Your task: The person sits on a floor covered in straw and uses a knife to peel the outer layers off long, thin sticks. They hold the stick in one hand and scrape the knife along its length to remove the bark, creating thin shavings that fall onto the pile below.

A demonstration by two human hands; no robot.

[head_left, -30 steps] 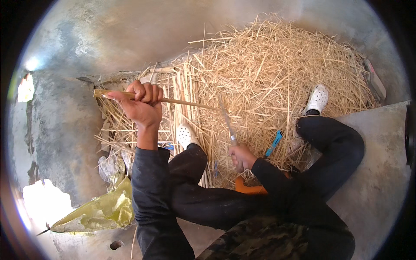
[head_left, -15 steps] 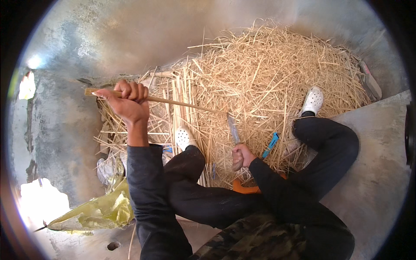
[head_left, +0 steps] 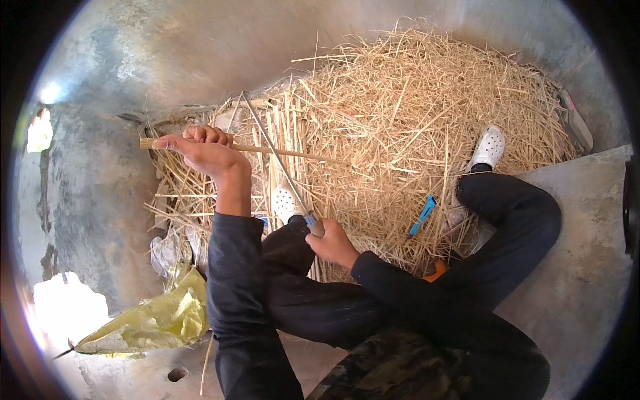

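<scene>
Leftmost, a yellow plastic bag lies on the concrete floor. Next, the left hand grips a bamboo stick held level; the right hand clasps a long knife crossing it. Heaped bamboo shavings suggest much stripping done; this stick looks unfinished.
</scene>
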